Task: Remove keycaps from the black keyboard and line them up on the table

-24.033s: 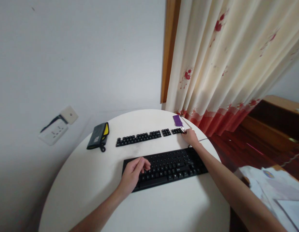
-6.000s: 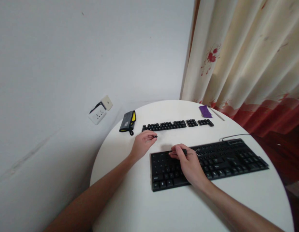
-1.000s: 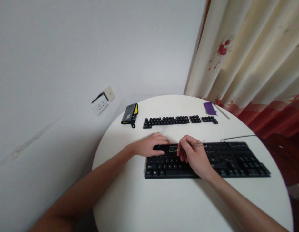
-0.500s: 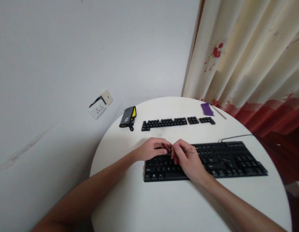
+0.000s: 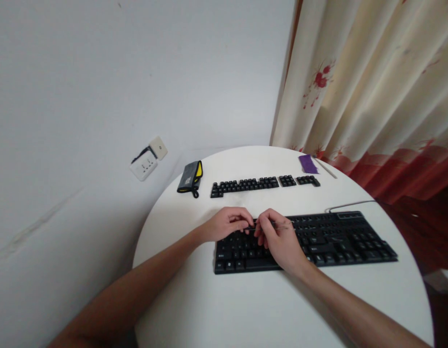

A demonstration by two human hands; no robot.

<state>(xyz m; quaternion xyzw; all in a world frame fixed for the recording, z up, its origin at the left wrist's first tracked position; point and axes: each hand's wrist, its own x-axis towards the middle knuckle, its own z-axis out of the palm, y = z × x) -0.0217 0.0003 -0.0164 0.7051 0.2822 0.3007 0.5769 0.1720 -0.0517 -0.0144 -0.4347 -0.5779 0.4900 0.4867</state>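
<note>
Keyboard (image 5: 339,241), black, lying flat on a round white table (image 5: 224,309), close to the person. A pale wall (image 5: 173,72) rises behind and to the left; a cream curtain (image 5: 361,87) with red flowers and a red hem hangs at the right. Beyond the keyboard, loose keys (image 5: 245,186) lie in one long row and two shorter groups. The right hand (image 5: 281,241) and the left hand (image 5: 226,224) cover its left half in part, hiding many keys. A grey and yellow pouch (image 5: 189,177) lies left of the loose keys; a socket (image 5: 144,166) sits on the wall. At the far right, a purple cloth (image 5: 308,164) lies beside a thin pale stick (image 5: 327,169). A cable (image 5: 350,206) runs rightward behind the keyboard. Smallest is a wire tool (image 5: 282,227), gripped by the right thumb and fingers; the left thumb and fingertips bend close together at its end, and whether they pinch anything cannot be told.
</note>
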